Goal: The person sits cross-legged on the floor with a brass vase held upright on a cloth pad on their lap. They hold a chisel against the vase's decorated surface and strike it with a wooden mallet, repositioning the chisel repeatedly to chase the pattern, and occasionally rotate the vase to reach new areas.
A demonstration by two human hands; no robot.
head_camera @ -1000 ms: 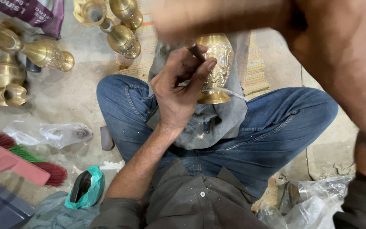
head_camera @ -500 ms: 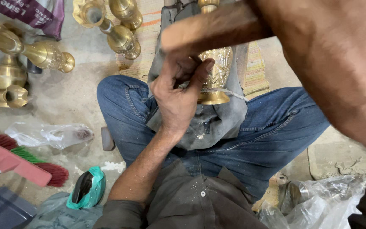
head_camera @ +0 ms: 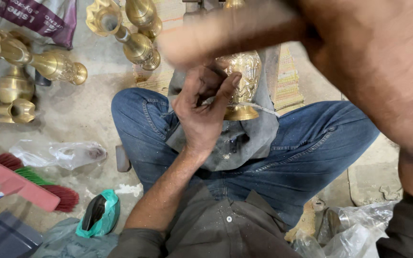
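Five fingers (head_camera: pixel 225 88) of the left hand (head_camera: pixel 201 112) curl against the embossed golden brass vase (head_camera: pixel 244 79), clamped on its rounded, patterned belly. That vase stands upright on a dusty grey cloth (head_camera: pixel 244 141) spread over blue denim jeans (head_camera: pixel 311 148), right under the fingers. Above them the right hand (head_camera: pixel 264 28) is a blur close to the lens; whether its fingers are apart or together, I cannot tell. Well off to the left, smooth fluted brass vases (head_camera: pixel 48 64) lie on the gritty concrete floor (head_camera: pixel 87 114).
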